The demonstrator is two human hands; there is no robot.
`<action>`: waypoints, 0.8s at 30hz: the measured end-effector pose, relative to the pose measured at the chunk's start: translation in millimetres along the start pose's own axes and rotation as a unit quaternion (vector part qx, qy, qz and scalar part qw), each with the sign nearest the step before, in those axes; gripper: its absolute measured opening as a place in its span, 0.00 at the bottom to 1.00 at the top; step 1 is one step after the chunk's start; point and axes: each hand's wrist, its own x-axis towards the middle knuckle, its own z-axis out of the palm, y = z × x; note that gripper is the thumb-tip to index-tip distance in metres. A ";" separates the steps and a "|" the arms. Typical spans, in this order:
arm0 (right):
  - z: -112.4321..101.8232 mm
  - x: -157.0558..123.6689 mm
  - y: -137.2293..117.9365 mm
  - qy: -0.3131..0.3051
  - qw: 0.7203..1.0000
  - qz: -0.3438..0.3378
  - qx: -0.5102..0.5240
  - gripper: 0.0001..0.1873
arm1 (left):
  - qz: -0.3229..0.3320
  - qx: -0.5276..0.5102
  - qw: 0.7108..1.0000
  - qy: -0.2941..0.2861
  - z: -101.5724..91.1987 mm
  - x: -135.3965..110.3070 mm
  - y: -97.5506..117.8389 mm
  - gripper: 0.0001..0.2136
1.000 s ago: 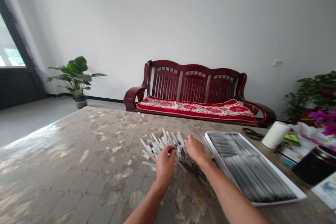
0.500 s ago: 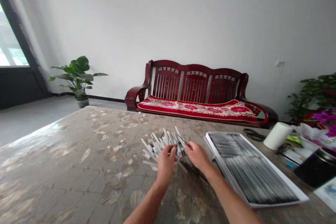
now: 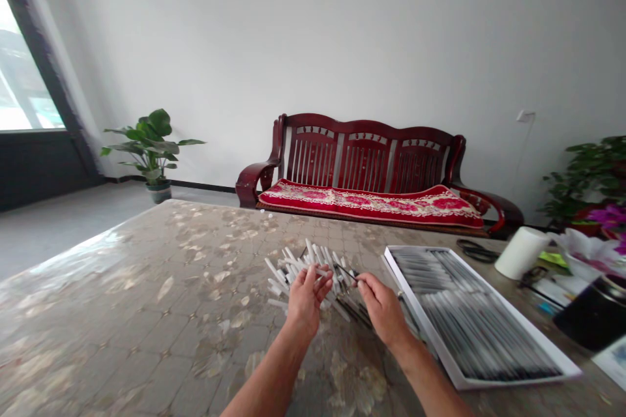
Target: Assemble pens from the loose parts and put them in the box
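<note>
My left hand [image 3: 304, 303] is closed, its thumb and fingers pinching a short whitish tube [image 3: 323, 272]. In my right hand [image 3: 384, 309], thumb and fingertips grip a thin black pen-like stick [image 3: 346, 271] that points left toward the tube. Tube and stick look close together; I cannot tell whether they touch. Behind and below the hands lies a loose pile of whitish translucent tubes [image 3: 288, 260]. Between the hands, several dark slim sticks [image 3: 355, 314] rest on the table. To the right, a shallow white box [image 3: 518, 383] holds rows of slim pens [image 3: 489, 326] with clear and dark parts.
The table [image 3: 147, 313] has a patterned grey-brown cover. Black scissors [image 3: 474, 250], a white roll [image 3: 521, 253] and a black cylinder [image 3: 591, 313] stand or lie beyond the box. Behind the table is a red wooden bench [image 3: 364, 156]; a potted plant [image 3: 154, 150] stands left.
My hands have drawn slightly apart, the right one lower and to the right. The whitish tube in my left fingers now shows clearly. The view has shifted slightly.
</note>
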 end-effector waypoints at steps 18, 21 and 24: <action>6.1 -10.9 2.6 0.059 0.983 -0.112 -0.134 0.13 | 0.010 0.067 0.997 -0.028 0.5 -2.8 -4.6 0.16; 10.6 -9.0 1.5 0.075 0.982 -0.132 -0.113 0.13 | -0.028 0.099 0.993 -0.060 3.2 -9.9 -11.5 0.18; 21.9 -8.8 0.6 0.104 0.986 -0.124 -0.023 0.15 | -0.060 0.094 0.989 -0.099 6.3 -20.1 -20.7 0.18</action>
